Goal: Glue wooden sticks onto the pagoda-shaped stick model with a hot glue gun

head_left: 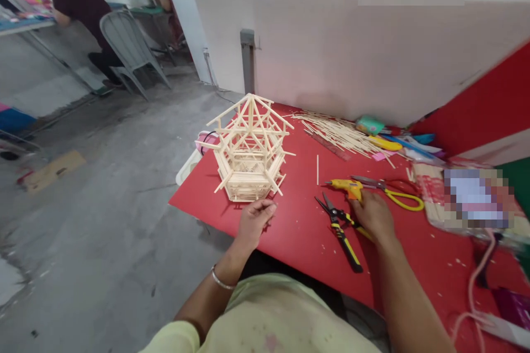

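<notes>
Floor [124, 204]: grey concrete, across the left of the frame, with a flat piece of cardboard [58, 170] lying at the far left.
Boards [331, 49]: pale, upright, behind the bench [290, 242].
Chair [126, 38]: grey, upper left of the frame, with a person [85, 8] in a dark top seated at it.
Bench: red top, from the centre to the lower right, scattered with small pale bits.
Model [252, 149]: an open frame of pale sticks with a peaked top, standing on the bench just left of centre.
Left hand [255, 222]: just below the model's near edge; its grip is pressed together at the fingertips, and whether something thin is between them cannot be told.
Right hand [375, 215]: right of centre, its grip closed around the handle of the glue gun [348, 186], whose nozzle points left.
Cutters [342, 234]: black and yellow, lying with blades parted, one handle running under the right hand.
Scissors [403, 200]: yellow-handled, just right of the glue gun.
Stick [317, 170]: single, between the model and the glue gun.
Pile [337, 131]: many loose sticks, upper right of the model, a ruler [327, 145] along its near side.
Cord [472, 281]: pink, lower right.
</notes>
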Demonstrator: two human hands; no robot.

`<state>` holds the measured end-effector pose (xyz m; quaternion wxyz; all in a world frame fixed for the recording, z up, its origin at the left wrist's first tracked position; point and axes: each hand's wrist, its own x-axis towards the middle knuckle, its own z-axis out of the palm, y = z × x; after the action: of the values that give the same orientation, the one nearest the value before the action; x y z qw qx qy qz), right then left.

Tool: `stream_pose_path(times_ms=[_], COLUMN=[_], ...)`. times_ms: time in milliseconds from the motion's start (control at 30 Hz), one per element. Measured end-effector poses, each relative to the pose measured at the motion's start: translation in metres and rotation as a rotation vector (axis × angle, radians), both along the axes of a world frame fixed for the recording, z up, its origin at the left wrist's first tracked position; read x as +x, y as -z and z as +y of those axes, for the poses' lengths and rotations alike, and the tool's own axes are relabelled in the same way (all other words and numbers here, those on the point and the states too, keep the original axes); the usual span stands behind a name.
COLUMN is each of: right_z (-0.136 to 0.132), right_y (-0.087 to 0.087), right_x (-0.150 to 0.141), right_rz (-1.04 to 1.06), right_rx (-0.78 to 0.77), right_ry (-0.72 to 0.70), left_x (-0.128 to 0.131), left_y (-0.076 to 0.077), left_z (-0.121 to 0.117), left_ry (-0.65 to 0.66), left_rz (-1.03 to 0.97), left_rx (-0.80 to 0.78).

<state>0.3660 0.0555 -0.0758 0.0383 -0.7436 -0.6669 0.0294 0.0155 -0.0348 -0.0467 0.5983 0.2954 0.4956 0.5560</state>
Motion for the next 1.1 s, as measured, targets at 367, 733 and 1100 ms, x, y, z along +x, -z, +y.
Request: stream_pose_path(times_ms=[367,733,1100], right_z=[-0.055,-0.068,-0.068], right_y=[-0.087,-0.098,-0.080], right_x=[-0.095,-0.188,-0.150], right_rz=[0.476,0.831,0.716], right_rx=[0.407,0.189,0.144], right_ry=[-0.225,-0.336,-0.190], left_x=[0.007,0.008,-0.004], left_y=[-0.024,-0.019,-0.021], left_z=[0.009,-0.004,-0.009], left_ry=[0.090,-0.003,-0.250], left_rz=[-0.551,-0.311,0.487], left_rx=[-0.031,-0.073,0.218])
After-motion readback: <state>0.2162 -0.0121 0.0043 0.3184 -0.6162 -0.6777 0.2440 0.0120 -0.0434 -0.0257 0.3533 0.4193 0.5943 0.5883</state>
